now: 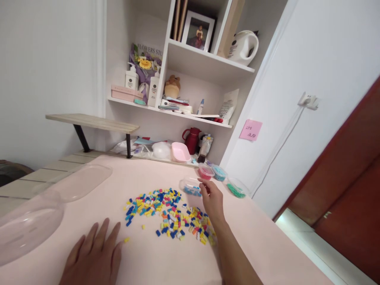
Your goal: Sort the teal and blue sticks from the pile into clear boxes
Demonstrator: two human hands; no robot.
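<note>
My left hand lies flat on the pink tabletop, fingers spread, with one small yellow toy brick beside its thumb. My right hand is over the right end of a clear plastic container that holds blue bricks. Its thumb and fingers are pinched together; what is between them, if anything, is hidden. A few light blue bits show just left of the fingertips. In front of the container spreads a loose pile of small bricks in yellow, dark blue, teal, white, pink and orange.
Behind my right hand stand clear tubs of pink, light blue and green pieces. Two clear plastic trays or lids lie at the left. Farther back are a pink basin, a red jug and a small raised shelf.
</note>
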